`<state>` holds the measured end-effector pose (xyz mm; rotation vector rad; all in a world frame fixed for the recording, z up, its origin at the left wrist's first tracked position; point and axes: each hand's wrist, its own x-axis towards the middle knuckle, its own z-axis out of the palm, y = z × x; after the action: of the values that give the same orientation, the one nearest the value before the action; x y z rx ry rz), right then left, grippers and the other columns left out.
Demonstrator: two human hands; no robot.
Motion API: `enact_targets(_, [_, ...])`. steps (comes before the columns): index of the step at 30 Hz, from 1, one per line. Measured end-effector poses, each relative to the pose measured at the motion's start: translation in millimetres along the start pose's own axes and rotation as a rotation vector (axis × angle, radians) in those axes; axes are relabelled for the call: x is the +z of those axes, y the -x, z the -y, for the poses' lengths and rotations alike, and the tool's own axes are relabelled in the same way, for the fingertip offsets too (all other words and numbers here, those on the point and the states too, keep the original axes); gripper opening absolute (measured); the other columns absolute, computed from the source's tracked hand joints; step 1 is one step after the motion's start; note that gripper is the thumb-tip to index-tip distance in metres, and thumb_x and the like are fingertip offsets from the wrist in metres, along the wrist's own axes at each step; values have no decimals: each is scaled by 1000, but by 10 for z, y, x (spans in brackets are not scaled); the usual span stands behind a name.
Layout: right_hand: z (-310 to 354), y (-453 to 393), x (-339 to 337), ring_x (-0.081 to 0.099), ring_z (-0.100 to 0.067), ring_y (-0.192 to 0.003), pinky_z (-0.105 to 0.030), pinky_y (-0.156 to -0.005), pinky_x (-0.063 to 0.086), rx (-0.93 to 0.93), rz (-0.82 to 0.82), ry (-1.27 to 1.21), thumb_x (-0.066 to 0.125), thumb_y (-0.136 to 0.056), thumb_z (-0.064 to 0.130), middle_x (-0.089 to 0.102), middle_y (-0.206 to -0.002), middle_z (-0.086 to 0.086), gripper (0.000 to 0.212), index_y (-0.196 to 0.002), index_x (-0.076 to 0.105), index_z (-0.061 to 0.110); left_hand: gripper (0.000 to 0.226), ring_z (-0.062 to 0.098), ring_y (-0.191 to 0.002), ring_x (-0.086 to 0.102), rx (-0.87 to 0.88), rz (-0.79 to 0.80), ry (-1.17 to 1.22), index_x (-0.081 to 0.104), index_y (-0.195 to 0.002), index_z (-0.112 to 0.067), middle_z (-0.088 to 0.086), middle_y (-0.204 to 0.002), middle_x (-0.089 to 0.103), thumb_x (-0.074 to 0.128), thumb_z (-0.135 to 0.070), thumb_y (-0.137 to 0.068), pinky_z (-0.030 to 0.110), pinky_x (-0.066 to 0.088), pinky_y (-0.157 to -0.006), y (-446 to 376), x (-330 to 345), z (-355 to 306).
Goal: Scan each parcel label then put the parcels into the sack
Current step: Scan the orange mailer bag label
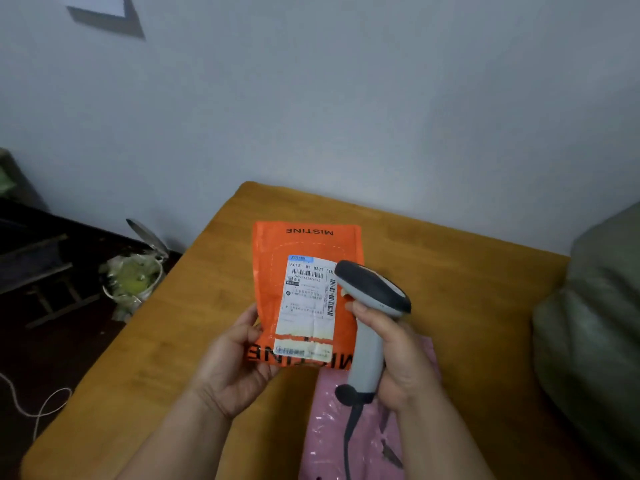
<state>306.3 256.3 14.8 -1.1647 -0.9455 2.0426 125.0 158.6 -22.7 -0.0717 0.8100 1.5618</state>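
Above the near half of the wooden table (194, 306): orange parcel (277, 289), flat mailer, held up with its label (308, 299) facing the camera.

- Left hand (235, 362): grips the parcel's near left corner, thumb on the front face, fingers behind; fingers hidden by the mailer.
- Right hand (398, 355): wrapped round the grip of a grey scanner (372, 306), forefinger at the trigger; scanner head lies over the label's right edge, just beside the side barcode.
- Pink parcel (349, 445): flat on the table, near edge, under the scanner cord; scan status cannot be told.
- Sack (595, 323): grey-green, bulky, at the right edge of the table, well apart from the orange parcel.
- Bin (133, 278): lined, on the floor to the left.

Risks, as judged:
- Scanner head sits very close and partly covers the label; the read may fail or catch the wrong barcode.
- One-corner grip on a limp mailer; it may sag or slip out.
- Creased lower label could spoil a read there.
- Trailing cord may drag the pink parcel when the scanner is moved.
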Motion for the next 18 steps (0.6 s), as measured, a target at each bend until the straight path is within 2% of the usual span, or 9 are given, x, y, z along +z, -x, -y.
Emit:
enact_targets(1, [29,48,4,71,-38,-105,-59,-97,53,-28,-15,27,80,-72,20,76,-109,-16,41,-111,75,7,46,28,-78,74,23,-40,-71,72,-118,-18,15,-106,74,40,-3,-88,40,61,-58,45,40,11])
enact_targets(3, [66,132,-2,70,-40,-104,-63,-98,51,-81,-59,95,80,-78,16,77,-105,-15,28,-105,77,9,29,17,-69,72,90,-69,-266,79,-102,-25,3,-89,76,51,-32,-96,29,56,-52,175,151,28])
enact_targets(5, [97,217,3,71,-39,-102,-65,-97,50,-128,-83,149,81,-79,16,78,-101,-13,22,-100,79,10,26,13,-64,70,177,-46,-440,78,-90,-26,-1,-80,75,65,-48,-85,25,53,-51,284,235,37])
enact_targets(6, [114,262,4,71,-38,-101,-66,-96,51,-148,-86,160,81,-79,16,78,-100,-13,21,-99,79,10,30,16,-69,71,213,-34,-496,75,-99,-21,4,-88,77,77,-42,-78,27,55,-53,340,276,38])
enact_targets(7, [130,307,8,72,-38,-101,-66,-95,51,-164,-90,165,82,-79,15,78,-99,-13,20,-98,79,11,44,21,-76,73,236,-36,-537,71,-110,-15,11,-99,76,84,-32,-72,29,57,-57,382,289,37])
enact_targets(9, [163,390,1,71,-38,-101,-66,-95,51,-187,-96,173,82,-78,15,78,-98,-12,16,-94,80,12,58,28,-81,74,267,-59,-571,64,-119,-6,18,-107,74,86,-12,-65,34,59,-61,464,317,40])
enact_targets(10, [177,430,-6,71,-38,-101,-66,-95,51,-194,-92,175,83,-78,15,79,-98,-12,14,-92,81,13,60,28,-80,74,289,-79,-576,64,-118,-5,18,-106,74,85,-9,-63,34,60,-60,508,333,46])
enact_targets(13, [216,553,-14,71,-37,-101,-65,-96,51,-207,-72,196,82,-78,14,78,-99,-11,16,-95,80,14,51,28,-77,75,357,-107,-555,64,-116,-6,18,-103,75,78,-14,-67,35,59,-57,609,357,76])
enact_targets(18, [319,727,17,71,-34,-101,-57,-95,54,-278,-109,261,83,-77,13,78,-101,-8,34,-109,73,13,33,28,-82,75,442,-155,-518,62,-118,-14,12,-104,76,67,-5,-87,34,59,-58,652,342,50])
